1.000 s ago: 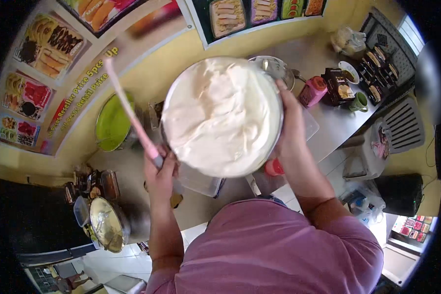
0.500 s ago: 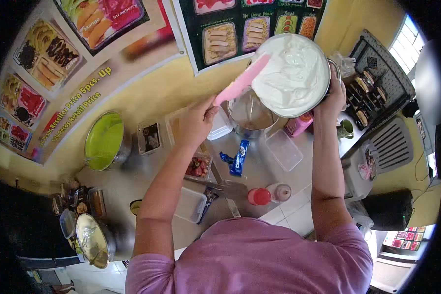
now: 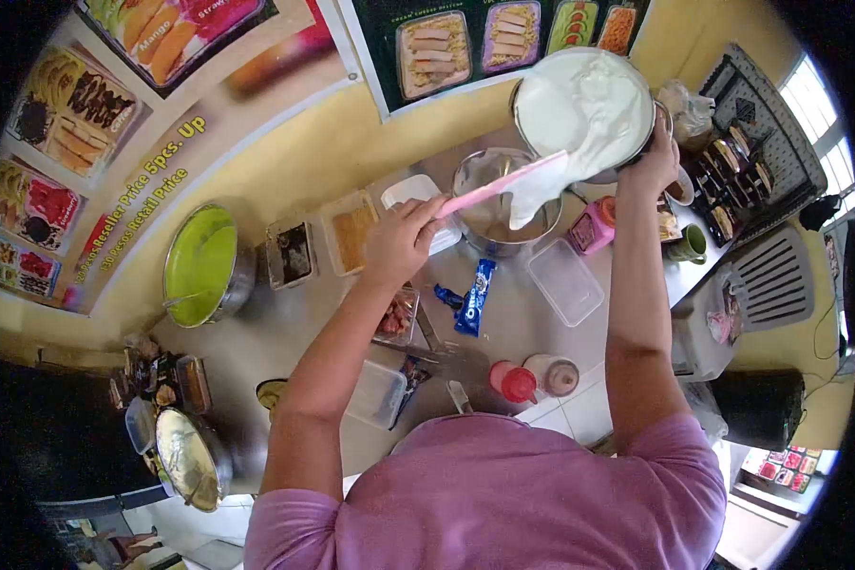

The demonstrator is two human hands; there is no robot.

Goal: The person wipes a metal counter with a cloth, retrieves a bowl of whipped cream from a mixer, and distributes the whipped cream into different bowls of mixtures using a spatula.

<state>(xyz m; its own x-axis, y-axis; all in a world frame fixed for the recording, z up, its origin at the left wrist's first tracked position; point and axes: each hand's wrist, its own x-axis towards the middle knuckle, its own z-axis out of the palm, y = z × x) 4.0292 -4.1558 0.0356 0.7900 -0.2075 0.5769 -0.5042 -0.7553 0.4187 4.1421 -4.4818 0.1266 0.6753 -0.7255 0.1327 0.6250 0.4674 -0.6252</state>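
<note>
My left hand [image 3: 404, 237] is closed round the handle of a pink spatula [image 3: 489, 188], whose blade end is coated in white cream. My right hand [image 3: 652, 163] grips the rim and side of a metal bowl [image 3: 662, 119], which is tilted and full of thick white cream [image 3: 584, 104]. A lump of that cream hangs off the bowl's lower lip at the spatula blade. Right below it stands a second metal bowl [image 3: 484, 231] on the table, with smears on its inner wall.
A blue Oreo pack [image 3: 475, 296], a clear lid [image 3: 565, 282] and a pink bottle [image 3: 594, 226] lie or stand close by. To the left are a bowl of green mixture [image 3: 199, 266] and food tubs [image 3: 350, 233]. Two squeeze bottles [image 3: 515, 382] stand near my body.
The spatula has moved right and down from the bowl's left edge to its lower lip. The bowl has shifted slightly right and up, and cream now hangs over its edge.
</note>
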